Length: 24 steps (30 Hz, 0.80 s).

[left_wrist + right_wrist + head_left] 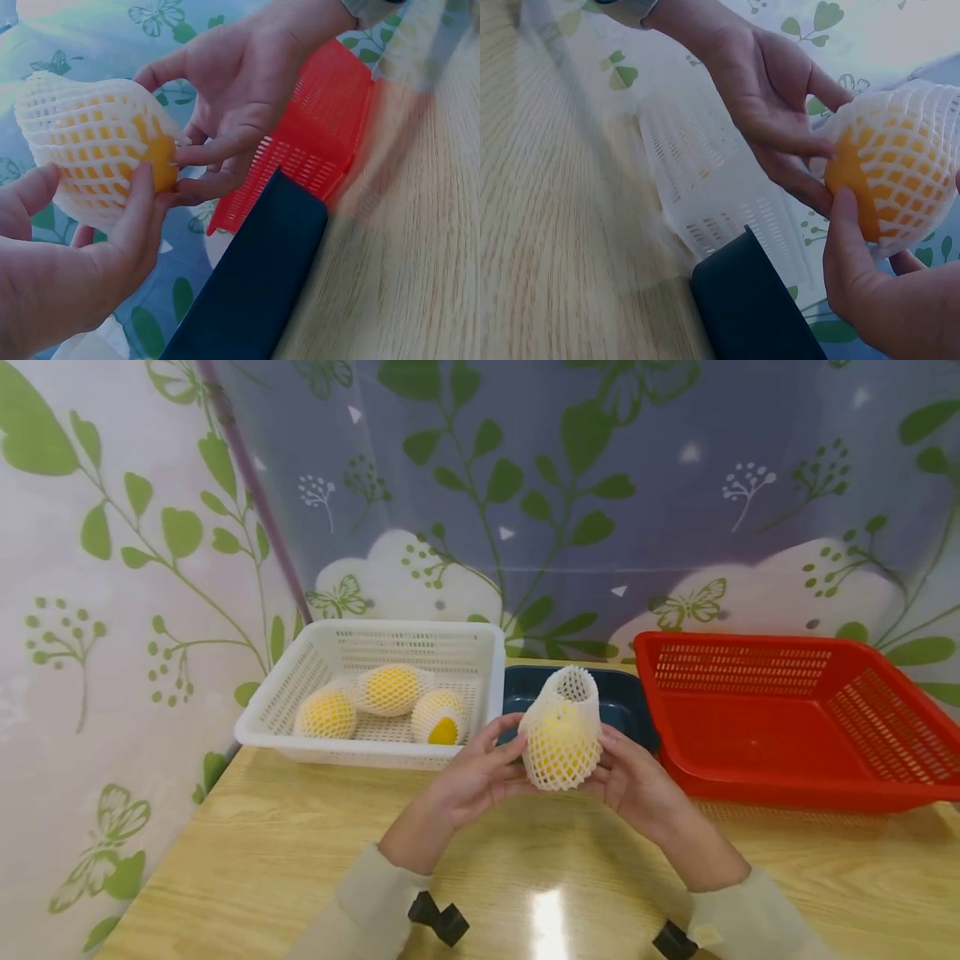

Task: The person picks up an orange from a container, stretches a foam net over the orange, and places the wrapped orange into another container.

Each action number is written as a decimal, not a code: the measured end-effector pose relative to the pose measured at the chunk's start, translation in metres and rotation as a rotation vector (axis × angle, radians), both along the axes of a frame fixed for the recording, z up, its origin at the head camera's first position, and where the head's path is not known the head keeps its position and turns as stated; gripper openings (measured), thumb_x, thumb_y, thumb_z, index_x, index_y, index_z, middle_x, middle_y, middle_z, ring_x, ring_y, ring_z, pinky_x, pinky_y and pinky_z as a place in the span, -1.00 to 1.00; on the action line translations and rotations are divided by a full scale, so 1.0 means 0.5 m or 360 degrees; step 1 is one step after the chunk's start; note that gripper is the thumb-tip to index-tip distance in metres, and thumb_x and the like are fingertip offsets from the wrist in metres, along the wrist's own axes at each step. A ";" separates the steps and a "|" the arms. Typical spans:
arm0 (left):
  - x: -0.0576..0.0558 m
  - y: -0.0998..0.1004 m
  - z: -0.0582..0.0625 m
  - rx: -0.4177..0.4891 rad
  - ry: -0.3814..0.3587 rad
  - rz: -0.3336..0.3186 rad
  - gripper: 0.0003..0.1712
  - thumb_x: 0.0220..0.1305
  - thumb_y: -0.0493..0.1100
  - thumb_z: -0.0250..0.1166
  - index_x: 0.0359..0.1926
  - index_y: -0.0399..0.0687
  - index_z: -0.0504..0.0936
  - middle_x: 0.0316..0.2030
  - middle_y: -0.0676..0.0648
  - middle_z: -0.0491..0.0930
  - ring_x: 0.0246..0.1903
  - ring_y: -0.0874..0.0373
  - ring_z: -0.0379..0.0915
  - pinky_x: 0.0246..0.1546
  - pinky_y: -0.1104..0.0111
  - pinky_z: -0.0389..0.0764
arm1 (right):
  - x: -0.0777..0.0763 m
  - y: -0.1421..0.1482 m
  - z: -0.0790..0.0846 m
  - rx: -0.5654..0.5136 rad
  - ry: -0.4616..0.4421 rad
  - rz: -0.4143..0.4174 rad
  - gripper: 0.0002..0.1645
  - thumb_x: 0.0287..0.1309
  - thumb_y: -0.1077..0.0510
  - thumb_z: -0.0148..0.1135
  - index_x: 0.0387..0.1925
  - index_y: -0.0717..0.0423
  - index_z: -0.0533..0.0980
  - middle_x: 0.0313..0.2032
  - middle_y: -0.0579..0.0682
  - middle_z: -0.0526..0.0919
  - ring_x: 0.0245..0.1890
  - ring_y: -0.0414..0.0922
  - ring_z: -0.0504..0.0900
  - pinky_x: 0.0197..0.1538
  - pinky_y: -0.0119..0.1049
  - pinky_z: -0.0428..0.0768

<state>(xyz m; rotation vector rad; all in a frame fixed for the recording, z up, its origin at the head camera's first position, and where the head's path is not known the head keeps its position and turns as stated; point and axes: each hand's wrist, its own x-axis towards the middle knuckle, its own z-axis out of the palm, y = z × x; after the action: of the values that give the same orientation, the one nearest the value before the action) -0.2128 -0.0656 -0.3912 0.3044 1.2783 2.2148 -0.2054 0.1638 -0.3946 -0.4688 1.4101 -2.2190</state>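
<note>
In the head view, a yellow fruit (562, 747) in a white foam net sleeve is held up above the table, between both hands. My left hand (476, 777) grips its left side and my right hand (645, 781) its right side, thumbs on the net. The sleeve's open end stands up past the fruit. Both wrist views show the bare orange-yellow underside of the fruit (162, 161), where fingertips of both hands touch it. Three more netted fruits (392, 690) lie in the white basket (367, 753) at left; one shows a bare yellow patch.
Behind the held fruit sits a dark blue tray (517, 687), partly hidden by the hands. A red basket (757, 727) stands to its right. All rest on a wooden table (300, 852) against a leaf-patterned curtain (480, 527).
</note>
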 end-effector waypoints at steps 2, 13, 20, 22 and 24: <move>0.000 -0.001 0.001 -0.0014 0.0015 0.0025 -0.58 0.36 -0.18 -0.01 0.20 0.04 0.16 -0.13 -0.06 0.51 -0.22 0.08 0.51 -0.10 0.22 0.54 | 0.001 -0.003 0.005 -0.0024 -0.0035 -0.0025 -0.48 0.40 -0.01 -0.36 0.33 -0.01 -0.01 0.12 -0.02 0.39 0.00 -0.08 0.48 0.07 -0.17 0.47; -0.001 -0.003 0.002 -0.0048 0.0015 -0.0014 -0.63 0.35 -0.04 0.02 0.12 0.04 0.23 -0.06 -0.08 0.39 -0.24 0.11 0.50 -0.04 0.24 0.51 | 0.000 -0.008 0.003 -0.0072 -0.0179 -0.0101 -0.43 0.37 -0.06 -0.34 0.33 -0.05 -0.12 0.11 0.02 0.28 0.02 -0.04 0.40 0.06 -0.17 0.48; -0.002 0.000 -0.002 -0.0003 0.0082 -0.0084 -0.56 0.28 0.03 0.10 0.10 0.06 0.21 -0.06 -0.07 0.39 -0.24 0.10 0.48 -0.06 0.27 0.51 | 0.003 0.000 -0.004 -0.0093 -0.0113 -0.0084 -0.46 0.38 -0.03 -0.39 0.32 -0.02 -0.09 0.10 0.02 0.28 0.01 -0.05 0.40 0.06 -0.17 0.48; -0.001 -0.001 -0.002 -0.0017 0.0092 -0.0076 -0.52 0.25 0.06 0.13 0.11 0.07 0.21 -0.05 -0.07 0.40 -0.23 0.10 0.48 -0.06 0.25 0.50 | 0.003 0.000 -0.006 -0.0107 -0.0094 -0.0072 -0.49 0.38 -0.01 -0.40 0.31 -0.02 -0.06 0.09 0.01 0.31 0.00 -0.05 0.41 0.06 -0.17 0.48; 0.001 -0.003 -0.002 -0.0037 0.0089 -0.0060 -0.49 0.24 0.08 0.13 0.12 0.07 0.20 -0.04 -0.08 0.40 -0.21 0.09 0.48 -0.05 0.25 0.51 | 0.003 -0.001 -0.006 -0.0120 -0.0086 -0.0060 -0.51 0.39 0.02 -0.39 0.30 -0.03 -0.03 0.09 -0.01 0.34 -0.01 -0.06 0.42 0.06 -0.19 0.48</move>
<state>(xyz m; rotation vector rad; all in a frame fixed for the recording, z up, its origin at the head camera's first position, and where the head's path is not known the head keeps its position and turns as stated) -0.2125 -0.0669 -0.3923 0.3811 1.3164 2.1718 -0.2041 0.1631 -0.3978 -0.4072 1.3218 -2.3041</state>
